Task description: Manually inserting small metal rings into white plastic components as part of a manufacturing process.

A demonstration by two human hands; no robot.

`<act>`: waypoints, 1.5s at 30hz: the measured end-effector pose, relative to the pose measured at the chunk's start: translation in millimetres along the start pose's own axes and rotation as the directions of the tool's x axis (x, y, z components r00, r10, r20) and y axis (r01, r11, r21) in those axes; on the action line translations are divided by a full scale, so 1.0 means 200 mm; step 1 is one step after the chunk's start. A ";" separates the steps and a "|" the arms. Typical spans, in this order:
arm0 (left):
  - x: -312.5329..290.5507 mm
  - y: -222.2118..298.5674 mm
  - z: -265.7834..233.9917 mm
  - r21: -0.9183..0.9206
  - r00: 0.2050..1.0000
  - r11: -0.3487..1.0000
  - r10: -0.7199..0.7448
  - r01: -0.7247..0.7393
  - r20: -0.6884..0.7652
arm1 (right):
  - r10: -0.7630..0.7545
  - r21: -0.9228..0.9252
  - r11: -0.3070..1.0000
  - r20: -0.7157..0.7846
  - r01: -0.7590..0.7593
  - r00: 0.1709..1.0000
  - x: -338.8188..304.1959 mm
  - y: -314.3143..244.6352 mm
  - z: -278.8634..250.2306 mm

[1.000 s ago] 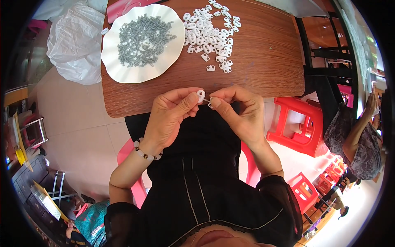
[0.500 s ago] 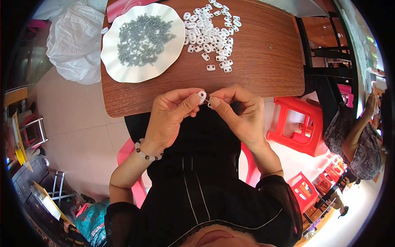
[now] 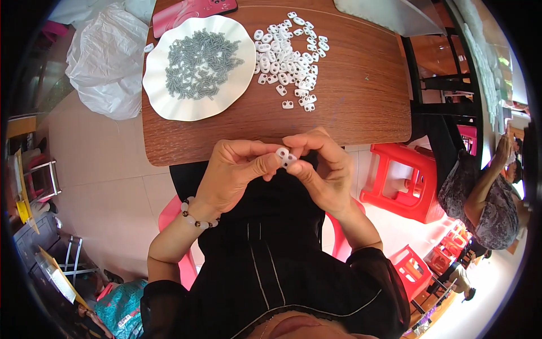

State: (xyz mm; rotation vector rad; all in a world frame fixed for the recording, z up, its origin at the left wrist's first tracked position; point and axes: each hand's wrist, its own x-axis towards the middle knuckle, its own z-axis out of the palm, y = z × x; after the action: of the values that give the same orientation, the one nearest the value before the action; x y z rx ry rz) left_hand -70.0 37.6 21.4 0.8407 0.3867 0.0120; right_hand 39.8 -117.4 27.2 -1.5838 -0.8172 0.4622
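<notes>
In front of my body, just past the table's near edge, a small white two-hole cord lock [image 3: 286, 157] is pinched between my hands. My left hand [image 3: 240, 169] grips its left side with thumb and forefinger, the other fingers curled. From the right, my right hand [image 3: 327, 175] presses on it with the thumb, its forefinger behind. Fingertips cover part of the piece, so any spring inside cannot be seen. On the table, a white wavy-rimmed plate [image 3: 155, 93] bears many small grey springs [image 3: 200, 62]. Right of it lies a loose heap of white cord lock parts [image 3: 276, 56].
The brown wooden table [image 3: 361, 96] has rounded corners. Behind the plate lies a pink phone [image 3: 195, 14]. A white plastic bag [image 3: 104, 62] is at the left. Red stools [image 3: 401, 181] stand to the right, where another person's arm [image 3: 488, 181] shows.
Both hands have moved slightly nearer my body. The two white parts, held apart with a thin spring between them earlier, are now together in my fingers. More of the phone shows.
</notes>
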 end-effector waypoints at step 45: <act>0.01 0.13 0.00 0.271 0.977 0.955 -0.164 0.122 0.139 | -0.158 0.024 0.987 0.276 0.158 0.948 0.04 -0.04 -0.02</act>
State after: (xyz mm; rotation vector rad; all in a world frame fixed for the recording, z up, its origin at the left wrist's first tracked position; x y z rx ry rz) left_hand -65.2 55.5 40.0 1.0648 0.3001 -0.2453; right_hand 45.8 -114.0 36.4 -1.4566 -1.1481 0.5759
